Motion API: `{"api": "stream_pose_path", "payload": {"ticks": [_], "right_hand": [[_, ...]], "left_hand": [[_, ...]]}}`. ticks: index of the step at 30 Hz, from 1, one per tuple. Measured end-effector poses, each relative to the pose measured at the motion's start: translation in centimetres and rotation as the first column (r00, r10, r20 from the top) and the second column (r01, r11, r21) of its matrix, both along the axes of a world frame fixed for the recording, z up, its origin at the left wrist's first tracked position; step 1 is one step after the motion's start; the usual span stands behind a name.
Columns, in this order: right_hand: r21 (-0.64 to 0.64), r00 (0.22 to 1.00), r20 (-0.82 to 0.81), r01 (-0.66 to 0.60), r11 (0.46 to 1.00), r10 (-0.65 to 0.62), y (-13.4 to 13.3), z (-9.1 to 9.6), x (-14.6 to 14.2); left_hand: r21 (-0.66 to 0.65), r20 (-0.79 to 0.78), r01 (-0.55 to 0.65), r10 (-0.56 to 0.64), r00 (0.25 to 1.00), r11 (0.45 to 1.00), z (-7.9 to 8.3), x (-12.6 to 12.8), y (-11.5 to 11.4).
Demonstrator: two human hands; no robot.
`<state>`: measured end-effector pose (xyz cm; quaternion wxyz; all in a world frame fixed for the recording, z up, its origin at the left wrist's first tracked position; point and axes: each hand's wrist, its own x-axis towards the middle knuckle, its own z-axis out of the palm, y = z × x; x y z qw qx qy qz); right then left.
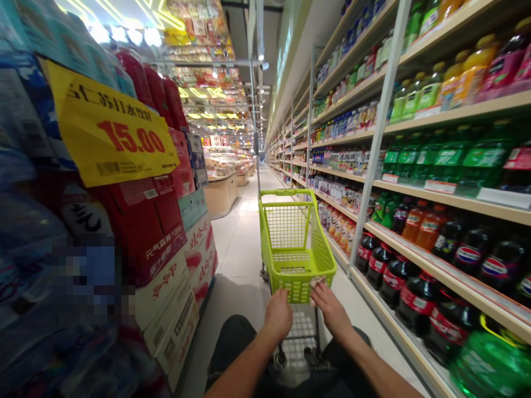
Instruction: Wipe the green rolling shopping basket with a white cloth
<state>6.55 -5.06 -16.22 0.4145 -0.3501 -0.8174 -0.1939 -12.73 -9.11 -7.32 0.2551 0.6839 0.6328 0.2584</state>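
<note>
A lime-green shopping cart stands in the aisle straight ahead of me, its basket empty. My left hand is closed over the near rim of the cart. Beside it, my right hand grips the same rim, with a small pale slip of paper pinched under its fingers against the basket.
Shelves of soda bottles run along the right. On the left rise stacked red and white drink cartons with a yellow price sign reading 15.00. The pale tiled aisle floor stretches ahead towards display counters.
</note>
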Motion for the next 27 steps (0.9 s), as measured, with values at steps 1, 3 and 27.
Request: {"api": "stream_pose_path", "payload": {"ticks": [1, 3, 27], "right_hand": [[-0.021, 1.000, 0.020, -0.003, 1.000, 0.003, -0.2, -0.9, 0.6], [-0.056, 0.999, 0.038, -0.005, 0.998, 0.007, -0.6, -1.8, 1.6], [0.083, 0.996, -0.073, -0.050, 0.995, 0.056, 0.0, 2.1, -2.0]], "left_hand": [[0.007, -0.040, 0.025, -0.024, 0.999, 1.000, 0.1, 0.3, -0.1], [0.023, -0.127, 0.074, -0.071, 0.989, 0.997, 0.3, 0.7, -0.2], [-0.013, -0.332, -0.025, 0.019, 0.943, 1.000, -1.7, -1.4, -0.2]]}}
